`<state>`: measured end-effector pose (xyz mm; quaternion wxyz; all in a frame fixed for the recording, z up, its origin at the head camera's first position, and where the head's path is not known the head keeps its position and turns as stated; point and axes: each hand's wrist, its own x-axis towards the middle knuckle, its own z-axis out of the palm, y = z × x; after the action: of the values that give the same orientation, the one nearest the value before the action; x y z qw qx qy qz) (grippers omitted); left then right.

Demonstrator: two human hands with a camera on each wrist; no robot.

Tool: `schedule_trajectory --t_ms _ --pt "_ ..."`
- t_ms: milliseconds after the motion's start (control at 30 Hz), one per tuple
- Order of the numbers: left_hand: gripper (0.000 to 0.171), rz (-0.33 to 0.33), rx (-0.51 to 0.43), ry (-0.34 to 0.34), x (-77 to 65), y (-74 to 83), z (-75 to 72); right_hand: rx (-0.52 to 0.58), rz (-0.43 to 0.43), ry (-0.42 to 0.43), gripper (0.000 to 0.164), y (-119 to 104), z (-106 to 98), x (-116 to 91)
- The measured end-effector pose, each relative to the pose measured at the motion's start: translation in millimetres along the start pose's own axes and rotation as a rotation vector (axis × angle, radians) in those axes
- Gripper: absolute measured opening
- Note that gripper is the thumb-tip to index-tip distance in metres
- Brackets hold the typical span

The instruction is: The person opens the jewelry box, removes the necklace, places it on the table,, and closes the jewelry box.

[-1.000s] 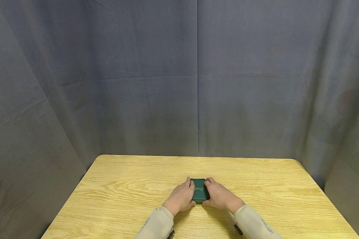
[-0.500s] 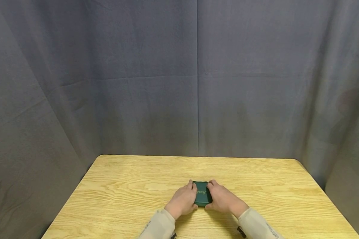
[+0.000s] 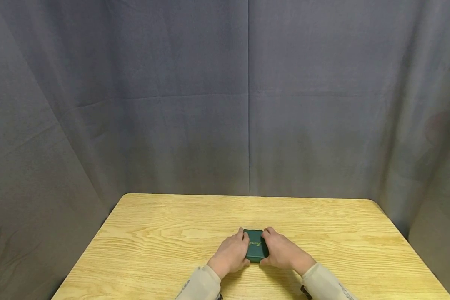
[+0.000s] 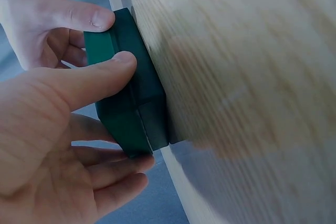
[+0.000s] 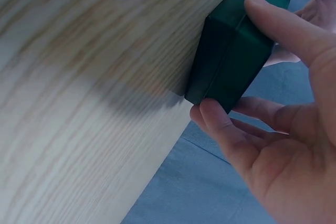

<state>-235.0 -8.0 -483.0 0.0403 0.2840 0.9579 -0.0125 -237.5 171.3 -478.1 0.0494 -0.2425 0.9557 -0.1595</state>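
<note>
A small dark green jewelry box [image 3: 256,251] with gold script on its lid sits between both hands, close on the wooden table. My left hand [image 3: 231,253] grips its left side, thumb at the near face and fingers along the far edge. On the opposite side, my right hand [image 3: 282,251] holds it the same way. The left wrist view shows the thumb pressed on the box [image 4: 148,80] near the seam between lid and base. In the right wrist view, fingertips wrap around the corner of the box [image 5: 231,59]. The lid is closed.
The light wood table [image 3: 165,225] has rounded far corners and extends on all sides of the box. Grey curtains [image 3: 187,125] hang behind it and at both sides. Beige sleeves [image 3: 200,284] with dark straps cover the forearms.
Both hands and the jewelry box have shifted slightly right and toward the near edge of the table. The grip looks the same throughout.
</note>
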Motion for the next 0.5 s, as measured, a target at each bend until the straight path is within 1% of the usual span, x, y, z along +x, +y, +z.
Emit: schedule_trajectory --t_ms 267,500 --pt "0.078 0.002 -0.043 -0.005 -1.3 0.2 -2.1 0.018 -0.015 0.010 0.067 -0.6 -1.5 -4.0" --pt "0.079 0.020 -0.058 0.021 -4.7 -0.3 -4.8 0.027 -0.030 0.029 0.068 1.7 -0.4 -5.8"
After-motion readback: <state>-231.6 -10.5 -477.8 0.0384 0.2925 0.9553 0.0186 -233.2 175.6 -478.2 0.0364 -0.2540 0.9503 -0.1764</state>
